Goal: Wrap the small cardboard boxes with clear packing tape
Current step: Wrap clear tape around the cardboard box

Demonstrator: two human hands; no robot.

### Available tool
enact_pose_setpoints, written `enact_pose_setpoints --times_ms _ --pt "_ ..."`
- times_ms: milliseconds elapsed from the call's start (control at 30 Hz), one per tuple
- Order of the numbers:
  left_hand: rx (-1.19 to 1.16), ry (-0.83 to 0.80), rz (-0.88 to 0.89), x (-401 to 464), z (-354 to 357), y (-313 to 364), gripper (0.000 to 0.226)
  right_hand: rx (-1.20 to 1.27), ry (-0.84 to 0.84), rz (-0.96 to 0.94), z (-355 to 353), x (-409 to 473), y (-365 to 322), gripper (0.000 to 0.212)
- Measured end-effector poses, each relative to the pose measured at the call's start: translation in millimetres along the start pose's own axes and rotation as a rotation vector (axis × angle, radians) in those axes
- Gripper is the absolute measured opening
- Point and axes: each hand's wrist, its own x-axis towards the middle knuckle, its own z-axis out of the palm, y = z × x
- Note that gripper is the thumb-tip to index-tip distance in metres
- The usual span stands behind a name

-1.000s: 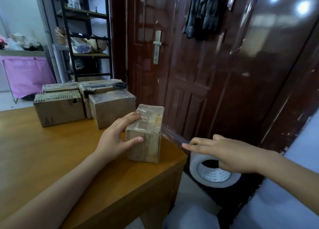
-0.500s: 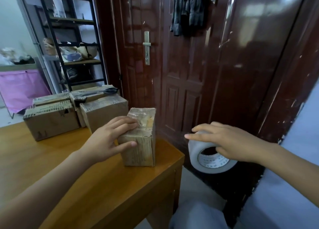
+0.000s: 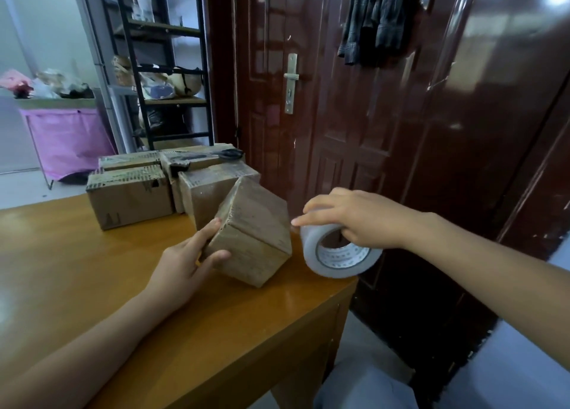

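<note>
A small cardboard box (image 3: 251,239) is tipped up on one corner near the right-hand end of the wooden bench (image 3: 92,279), not far from the bench's front edge. The left hand (image 3: 188,259) grips the box from its left side, thumb pressed on the near face and fingers curled around the far-left edge, so the box leans with one flat face turned upward and to the right. Just to the right of the box, the right hand (image 3: 361,220) holds a roll of clear packing tape (image 3: 336,251), with its thumb hooked through the core and its fingers lying over the top of the roll; the index finger stretches left toward the box's upper right edge, and whether it touches the box cannot be told. The roll hangs at the bench's right corner, partly past the edge. Behind the tilted box, farther back on the bench, stands a cluster of other cardboard boxes (image 3: 129,195), close together, and a pair of black-handled scissors (image 3: 216,155) lies on top of the rear ones. Beyond the box and to its right is a dark red door (image 3: 339,100) with a metal handle (image 3: 291,83). Behind the bench on the left stands a black shelf rack (image 3: 166,69).
</note>
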Motion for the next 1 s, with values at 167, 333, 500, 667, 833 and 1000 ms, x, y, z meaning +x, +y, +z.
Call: enact_pose_setpoints --times_ms 167,333,500,667,833,1000 --pt "0.133 -0.234 -0.097 -6.9 -16.5 -1.4 0.105 -0.016 -0.016 -0.041 18.1 19.8 -21.3 0.081" --pt "0.055 -0.266 -0.290 -4.5 -22.2 12.5 0.113 0.001 -0.039 -0.015 14.0 24.2 -26.1 0.081" --pt "0.088 -0.041 0.058 37.3 -32.8 62.2 0.117 -0.012 -0.011 -0.022 16.2 24.4 -27.8 0.076" --pt "0.290 -0.791 0.178 92.5 -10.1 67.5 0.113 0.125 0.135 0.025 27.1 16.8 -27.1 0.075" --pt "0.346 -0.788 0.193 95.6 3.1 60.5 0.098 0.513 0.358 0.160 61.2 -13.7 -9.1 0.088" --pt "0.283 -0.739 0.204 99.3 1.0 66.7 0.080 0.566 0.452 0.158 62.5 -26.0 -4.8 0.091"
